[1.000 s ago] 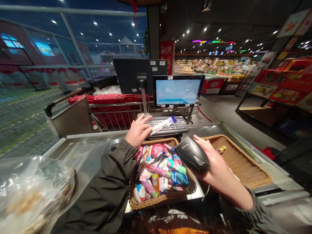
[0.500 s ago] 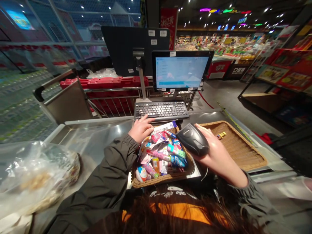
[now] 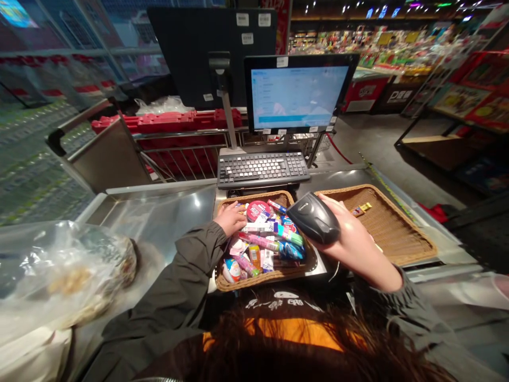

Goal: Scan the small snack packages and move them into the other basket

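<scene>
My right hand (image 3: 348, 233) grips a black handheld barcode scanner (image 3: 314, 218) above the gap between two wicker baskets. Small packaged sweets fill the left wicker basket (image 3: 264, 280). At that basket's left side, my left hand (image 3: 231, 218) lies palm down with its fingers stretched over the sweets. A white and purple stick pack (image 3: 259, 227) rests across the pile beside its fingertips. Behind it is a round red pack (image 3: 258, 210). The right wicker basket (image 3: 392, 236) holds a small yellow packet (image 3: 361, 209); the scanner and my right hand cover its near left corner.
A keyboard (image 3: 262, 167) stands behind the left basket, below a lit monitor (image 3: 298, 98). A second dark monitor (image 3: 178, 53) faces away. Clear plastic bags (image 3: 75, 276) with contents lie on the metal counter (image 3: 159, 212) at left. A shopping trolley (image 3: 183, 156) stands beyond.
My left hand has come down from near the keyboard into the left basket. The stick pack now lies lower on the pile. The view has tipped downward; the scanner stays in my right hand.
</scene>
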The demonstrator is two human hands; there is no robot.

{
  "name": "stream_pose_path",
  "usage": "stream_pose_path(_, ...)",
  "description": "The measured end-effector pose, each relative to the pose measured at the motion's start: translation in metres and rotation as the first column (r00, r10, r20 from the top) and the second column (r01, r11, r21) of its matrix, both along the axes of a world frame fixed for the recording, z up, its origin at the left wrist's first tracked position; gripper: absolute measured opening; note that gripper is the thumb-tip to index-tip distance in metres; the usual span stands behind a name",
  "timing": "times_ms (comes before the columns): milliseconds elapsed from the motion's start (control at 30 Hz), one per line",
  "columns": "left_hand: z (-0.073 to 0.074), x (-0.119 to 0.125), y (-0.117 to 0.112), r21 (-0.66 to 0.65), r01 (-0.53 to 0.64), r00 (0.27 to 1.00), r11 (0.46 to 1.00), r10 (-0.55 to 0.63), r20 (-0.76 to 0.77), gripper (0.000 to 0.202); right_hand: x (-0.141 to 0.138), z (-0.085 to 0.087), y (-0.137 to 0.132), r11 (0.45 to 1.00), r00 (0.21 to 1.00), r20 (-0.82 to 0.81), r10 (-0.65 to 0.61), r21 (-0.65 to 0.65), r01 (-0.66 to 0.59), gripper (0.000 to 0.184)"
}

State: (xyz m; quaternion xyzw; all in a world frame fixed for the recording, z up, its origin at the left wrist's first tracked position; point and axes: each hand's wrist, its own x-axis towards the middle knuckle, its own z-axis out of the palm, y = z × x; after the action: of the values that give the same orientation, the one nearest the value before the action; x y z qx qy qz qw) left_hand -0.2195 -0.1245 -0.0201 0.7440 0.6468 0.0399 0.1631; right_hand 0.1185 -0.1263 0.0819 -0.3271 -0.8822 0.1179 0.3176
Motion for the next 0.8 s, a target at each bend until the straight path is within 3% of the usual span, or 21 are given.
stream_pose_path(167, 0.014, 0.018, -0.006, 0.144, -0.094, 0.984, 0.985, 0.114, -0.135, 0.019, 0.008, 0.003, -0.001, 0.999, 0.999, 0.015, -0.034, -0.028, 0.034, 0.063)
stream_pose_path(300, 0.037, 0.036, 0.001, 0.237, -0.071, 0.989, 0.969, 0.1, -0.109, 0.028, 0.026, 0.007, 0.002, 0.994, 0.994, 0.014, -0.105, -0.013, 0.105, 0.059)
stream_pose_path(433, 0.058, 0.066, 0.016, 0.246, 0.03, 0.998, 0.969, -0.015, -0.064, 0.029, 0.059, 0.01, 0.006, 0.971, 0.971, 0.004, -0.24, 0.011, 0.24, 0.059)
stream_pose_path(533, 0.066, 0.098, 0.034, 0.277, 0.139, 0.99, 0.951, -0.133, -0.041, 0.029, 0.089, 0.013, 0.007, 0.936, 0.937, -0.014, -0.349, 0.036, 0.349, 0.06)
stream_pose_path(800, 0.062, 0.219, 0.097, 0.243, 0.475, 0.877, 0.846, -0.477, -0.055, 0.033, 0.171, 0.014, 0.002, 0.799, 0.799, -0.066, -0.597, 0.035, 0.6, 0.064)
